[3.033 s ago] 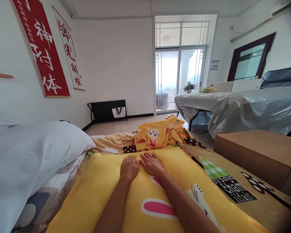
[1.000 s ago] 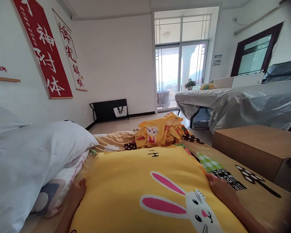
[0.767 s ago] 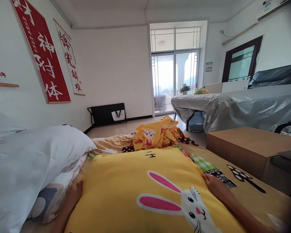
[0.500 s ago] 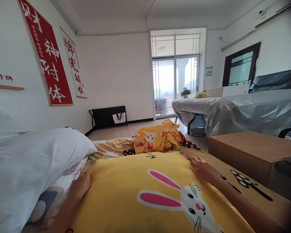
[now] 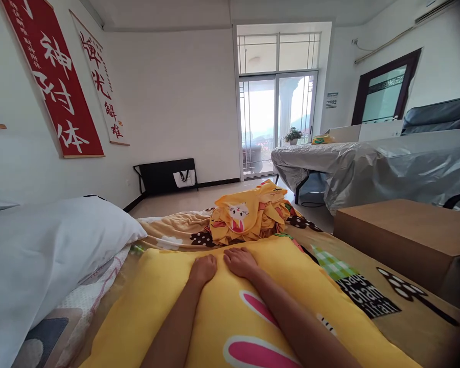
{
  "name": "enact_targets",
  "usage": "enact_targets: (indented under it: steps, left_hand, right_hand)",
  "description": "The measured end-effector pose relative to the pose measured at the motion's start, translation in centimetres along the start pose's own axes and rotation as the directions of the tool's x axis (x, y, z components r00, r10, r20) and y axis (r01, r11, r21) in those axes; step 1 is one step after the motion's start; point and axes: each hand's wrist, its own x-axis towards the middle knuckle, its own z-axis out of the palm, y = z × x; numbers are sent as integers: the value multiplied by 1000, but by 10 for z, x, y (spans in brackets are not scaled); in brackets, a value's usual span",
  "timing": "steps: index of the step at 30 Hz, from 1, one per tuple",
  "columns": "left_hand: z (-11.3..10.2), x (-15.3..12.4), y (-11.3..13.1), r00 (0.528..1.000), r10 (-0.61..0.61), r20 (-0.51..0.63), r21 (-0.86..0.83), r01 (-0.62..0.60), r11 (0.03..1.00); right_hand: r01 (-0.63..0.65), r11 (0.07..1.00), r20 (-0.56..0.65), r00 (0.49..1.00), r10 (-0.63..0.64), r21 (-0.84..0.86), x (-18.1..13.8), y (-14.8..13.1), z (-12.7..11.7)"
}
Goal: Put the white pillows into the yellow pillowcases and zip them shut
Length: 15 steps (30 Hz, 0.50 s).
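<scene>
A plump yellow pillow (image 5: 145, 301) with a rabbit print lies in front of me. Its pink-and-white rabbit ears show between and beside my forearms. Near its far edge, my left hand (image 5: 204, 269) presses on the fabric with its fingers curled in against it. My right hand (image 5: 240, 261) rests a small gap to the right, palm down, its fingers stretched out over the same pillow. The forearms cover part of the rabbit print. Just beyond the pillow lies a crumpled heap of yellow-orange cloth (image 5: 253, 212) with a rabbit face.
A tan patterned blanket (image 5: 402, 276) spreads under the pillow. White pillows (image 5: 72, 240) are at the left. A brown box (image 5: 398, 225) stands at the right, before a table under plastic sheeting (image 5: 368, 168). A folded black panel (image 5: 157, 178) leans against the back wall.
Both hands have moved inward from the pillow's left and right sides to the middle of its far edge. The view has shifted slightly.
</scene>
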Motion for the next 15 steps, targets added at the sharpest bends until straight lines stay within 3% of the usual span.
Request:
enact_targets:
  steps: [3, 7, 15]
  left_hand:
    - [18, 4, -9, 999, -17, 41, -19, 17, 1000]
    - [15, 12, -32, 993, -78, 91, -42, 82, 996]
    - [24, -1, -118, 959, -262, 104, -10, 265, 964]
  right_hand:
    - [-8, 1000, 30, 1000, 8, 16, 3, 10, 13]
    - [-12, 999, 108, 994, 8, 37, 9, 31, 12]
    - [-158, 985, 229, 963, 140, 66, 6, 104, 25]
